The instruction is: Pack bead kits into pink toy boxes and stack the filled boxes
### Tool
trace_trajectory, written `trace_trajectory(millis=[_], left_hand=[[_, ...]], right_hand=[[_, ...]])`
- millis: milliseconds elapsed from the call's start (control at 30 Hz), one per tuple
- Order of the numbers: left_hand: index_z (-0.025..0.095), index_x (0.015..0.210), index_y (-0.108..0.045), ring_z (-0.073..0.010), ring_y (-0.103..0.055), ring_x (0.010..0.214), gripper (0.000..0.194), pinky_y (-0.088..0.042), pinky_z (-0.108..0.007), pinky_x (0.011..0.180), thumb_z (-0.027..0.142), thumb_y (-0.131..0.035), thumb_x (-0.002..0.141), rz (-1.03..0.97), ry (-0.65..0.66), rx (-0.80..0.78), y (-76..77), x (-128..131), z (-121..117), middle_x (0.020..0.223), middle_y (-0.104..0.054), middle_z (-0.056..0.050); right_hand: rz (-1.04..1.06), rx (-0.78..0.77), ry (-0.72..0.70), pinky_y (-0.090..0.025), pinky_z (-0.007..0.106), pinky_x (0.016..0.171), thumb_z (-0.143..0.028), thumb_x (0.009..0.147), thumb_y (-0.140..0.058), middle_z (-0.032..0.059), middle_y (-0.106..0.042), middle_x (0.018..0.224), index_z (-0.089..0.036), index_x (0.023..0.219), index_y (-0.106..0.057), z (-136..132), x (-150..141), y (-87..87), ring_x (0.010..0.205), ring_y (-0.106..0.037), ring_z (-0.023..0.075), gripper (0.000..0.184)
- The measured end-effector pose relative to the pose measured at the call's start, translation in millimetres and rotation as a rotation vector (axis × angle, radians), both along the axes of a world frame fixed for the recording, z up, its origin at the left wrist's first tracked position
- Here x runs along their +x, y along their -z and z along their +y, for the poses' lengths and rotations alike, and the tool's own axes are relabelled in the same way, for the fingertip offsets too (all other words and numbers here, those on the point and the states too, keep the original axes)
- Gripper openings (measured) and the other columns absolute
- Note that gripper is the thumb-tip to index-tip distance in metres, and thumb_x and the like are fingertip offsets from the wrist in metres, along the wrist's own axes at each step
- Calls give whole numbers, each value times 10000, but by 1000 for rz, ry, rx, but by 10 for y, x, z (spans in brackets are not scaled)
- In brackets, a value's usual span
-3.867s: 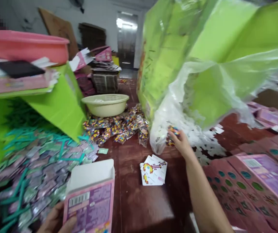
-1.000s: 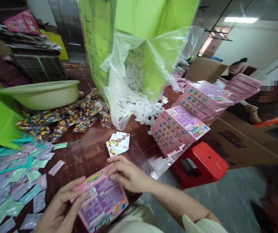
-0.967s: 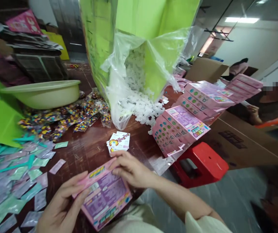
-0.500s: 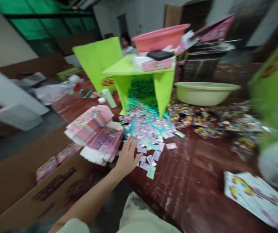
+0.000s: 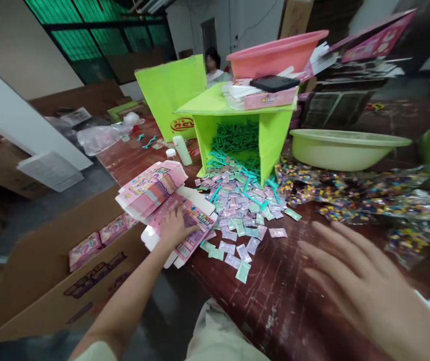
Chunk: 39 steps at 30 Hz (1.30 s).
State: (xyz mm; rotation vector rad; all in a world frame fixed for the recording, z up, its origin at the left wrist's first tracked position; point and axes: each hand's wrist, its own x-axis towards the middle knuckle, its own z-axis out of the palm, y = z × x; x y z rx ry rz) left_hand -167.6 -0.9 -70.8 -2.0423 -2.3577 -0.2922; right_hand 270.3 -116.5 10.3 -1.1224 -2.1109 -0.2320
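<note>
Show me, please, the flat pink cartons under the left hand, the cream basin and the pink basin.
flat pink cartons (image 5: 196, 216), head view, printed top face.
cream basin (image 5: 345, 150), head view, front wall.
pink basin (image 5: 275, 52), head view, side wall.

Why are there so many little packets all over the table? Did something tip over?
Yes, it looks that way. The green box lies on its side, and small packets with teal sticks spill from its open mouth across the table. The left hand rests on flat pink cartons beside them.
</note>
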Motion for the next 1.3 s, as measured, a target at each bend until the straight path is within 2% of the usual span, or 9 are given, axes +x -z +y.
trace_trajectory(millis=[167, 333, 533, 633, 733, 833, 933, 1100, 1300], left_hand=[[65, 1472, -545, -400, -636, 1237, 573, -527, -513, 1017, 369, -562, 986, -76, 58, 96, -459, 115, -69, 1352, -640, -256], [270, 1328, -708, -259, -699, 1137, 359, -561, -379, 1009, 419, -616, 1014, -648, 494, 276, -701, 780, -365, 1265, -733, -59], [259, 1429, -662, -273, -716, 1144, 566, -595, -359, 981, 431, -783, 904, -1016, 691, -65, -372, 1730, -673, 1321, -737, -64], [216, 1262, -741, -241, -747, 927, 380, -624, -326, 815, 452, -697, 968, -1129, 862, -524, -139, 2013, -775, 1051, -795, -54], [194, 1175, -729, -240, -753, 951, 346, -628, -342, 852, 481, -658, 995, -1302, 802, -728, 90, 2192, -760, 1046, -798, -68], [248, 1537, -458, -293, -717, 1193, 782, -614, -409, 993, 501, -805, 883, -1464, 712, -725, 270, 2276, -662, 1398, -694, -137], [315, 1665, -143, -316, -667, 1293, 1117, -586, -458, 1059, 470, -867, 829, -1484, 832, -789, 355, 2274, -577, 1539, -570, -173], [240, 1212, -664, -246, -698, 1159, 307, -582, -371, 988, 475, -637, 1016, -1284, 873, -744, 295, 2267, -540, 1252, -704, -88], [253, 1243, -632, -203, -717, 1049, 334, -586, -334, 924, 434, -718, 977, -1379, 681, -473, 165, 2383, -545, 1113, -752, -60]], right_hand=[[-161, -43, -56, -584, 579, 1072, -246, 1068, -546, 146, -604, 1484, -202, 1315, -677, 82, -478, 44, 1443, -515, 354, 283], [55, -174, -49, -524, 466, 1170, -179, 1090, -492, 203, -543, 1532, -99, 1482, -514, 155, -802, 112, 1454, -502, 274, 400], [447, -184, 42, -586, 367, 869, -160, 1062, -565, 70, -675, 1021, -205, 1176, -650, 105, -557, 36, 1005, -648, 201, 149], [428, -197, -52, -571, 341, 857, -146, 1051, -577, 52, -670, 1008, -212, 1124, -638, -103, -323, 65, 981, -646, 184, 116], [376, -107, 138, -568, 404, 954, -145, 1023, -617, 81, -663, 1147, -251, 1255, -625, -354, -83, 293, 1108, -645, 219, 255], [535, -178, 471, -489, 524, 1134, -273, 974, -728, 139, -544, 1457, -289, 1456, -534, -597, 162, 647, 1389, -525, 299, 519], [886, -584, 356, -567, 460, 1049, -405, 1024, -658, 137, -547, 1480, -293, 1527, -468, -779, 336, 942, 1289, -619, 261, 549], [959, -802, 130, -617, 320, 871, -388, 1036, -639, 90, -638, 1193, -259, 1211, -694, -885, 438, 992, 1030, -690, 183, 224], [849, -542, 266, -539, 446, 1099, -309, 1033, -650, 105, -675, 1329, -306, 1380, -644, -843, 391, 954, 1235, -662, 224, 347]])
